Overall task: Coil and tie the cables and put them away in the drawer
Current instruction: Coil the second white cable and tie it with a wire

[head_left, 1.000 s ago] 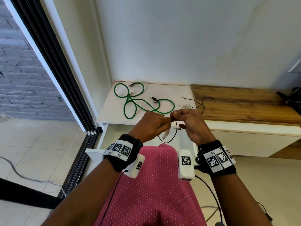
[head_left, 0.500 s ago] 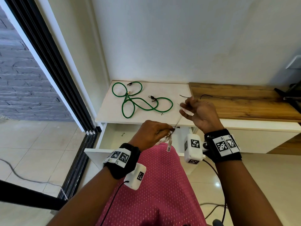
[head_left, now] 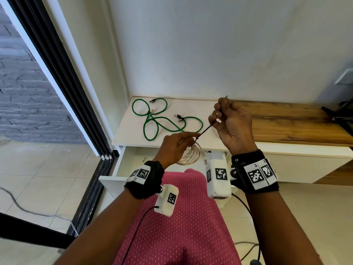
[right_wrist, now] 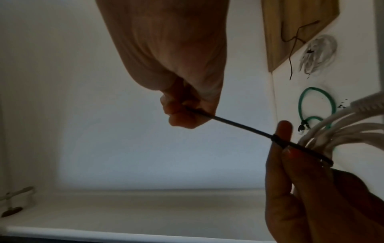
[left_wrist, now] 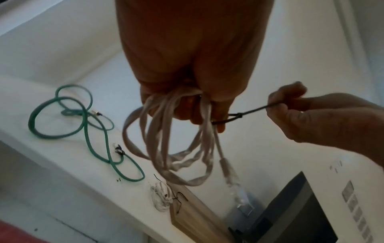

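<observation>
Now my left hand grips the coiled white cable while my right hand pinches the black tie taut; green cable uncoiled, drawer open.

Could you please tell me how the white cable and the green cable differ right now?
The white cable is coiled and gripped by the left hand, with a black tie looped around it; the green cable lies loose and untied on the white cabinet top. Neither is in the drawer.
</observation>
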`<state>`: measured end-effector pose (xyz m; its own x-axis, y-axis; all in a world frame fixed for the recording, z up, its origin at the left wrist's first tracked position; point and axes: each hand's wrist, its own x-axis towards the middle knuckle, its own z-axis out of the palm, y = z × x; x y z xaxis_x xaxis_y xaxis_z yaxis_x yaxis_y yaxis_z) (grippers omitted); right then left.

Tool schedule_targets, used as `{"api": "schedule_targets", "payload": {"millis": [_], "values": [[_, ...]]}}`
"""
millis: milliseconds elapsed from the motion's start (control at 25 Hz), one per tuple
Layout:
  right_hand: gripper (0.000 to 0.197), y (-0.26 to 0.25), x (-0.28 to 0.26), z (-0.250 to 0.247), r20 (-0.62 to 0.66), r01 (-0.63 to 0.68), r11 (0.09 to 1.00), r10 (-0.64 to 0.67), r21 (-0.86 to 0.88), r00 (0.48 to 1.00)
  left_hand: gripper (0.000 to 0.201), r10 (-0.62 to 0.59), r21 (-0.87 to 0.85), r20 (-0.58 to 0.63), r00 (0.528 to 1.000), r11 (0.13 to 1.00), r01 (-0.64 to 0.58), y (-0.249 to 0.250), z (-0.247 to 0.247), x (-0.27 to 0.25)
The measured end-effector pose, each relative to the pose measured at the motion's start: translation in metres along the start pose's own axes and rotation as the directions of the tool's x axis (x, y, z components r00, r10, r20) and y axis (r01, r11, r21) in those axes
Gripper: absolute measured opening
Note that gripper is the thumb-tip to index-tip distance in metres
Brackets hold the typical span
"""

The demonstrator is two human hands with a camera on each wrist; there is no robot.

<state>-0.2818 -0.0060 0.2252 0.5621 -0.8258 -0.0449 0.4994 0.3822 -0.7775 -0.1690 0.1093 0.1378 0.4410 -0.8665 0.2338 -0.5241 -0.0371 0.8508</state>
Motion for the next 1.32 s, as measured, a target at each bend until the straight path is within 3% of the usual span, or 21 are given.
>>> {"api": "schedule_targets", "payload": {"millis": [240,400,560,800,1080,1320], "values": [[0.021,0.019,0.005,-0.008,-0.076,-0.112,0.990,0.119,0.084,0.990,0.024,0.058,-0.242,0.050,0.997,0.969,-0.044,0.015,0.002,-0.006],[0.022,0.021,0.012,-0.004,-0.112,-0.131,0.967,0.158,0.217,0.981,0.013,0.032,-0.231,0.096,0.995,0.973,-0.009,0.017,0.006,-0.005],[0.025,0.009,0.021,0.002,-0.118,-0.098,0.955,0.136,0.281,0.984,0.016,0.022,-0.244,0.144,0.989,0.970,0.014,0.018,0.005,-0.005],[0.019,0.022,0.017,-0.004,-0.134,-0.095,0.976,0.123,0.193,0.983,0.023,0.058,-0.299,0.151,0.987,0.954,-0.011,0.027,0.003,-0.007],[0.010,0.017,0.018,-0.026,-0.158,-0.144,0.984,0.159,0.103,0.975,0.026,-0.003,-0.316,0.162,0.987,0.947,0.054,0.021,-0.007,-0.008],[0.014,0.019,0.015,-0.017,-0.079,-0.122,0.957,0.148,0.264,0.986,0.020,-0.058,-0.258,0.212,0.976,0.960,0.113,0.019,0.005,-0.007]]}}
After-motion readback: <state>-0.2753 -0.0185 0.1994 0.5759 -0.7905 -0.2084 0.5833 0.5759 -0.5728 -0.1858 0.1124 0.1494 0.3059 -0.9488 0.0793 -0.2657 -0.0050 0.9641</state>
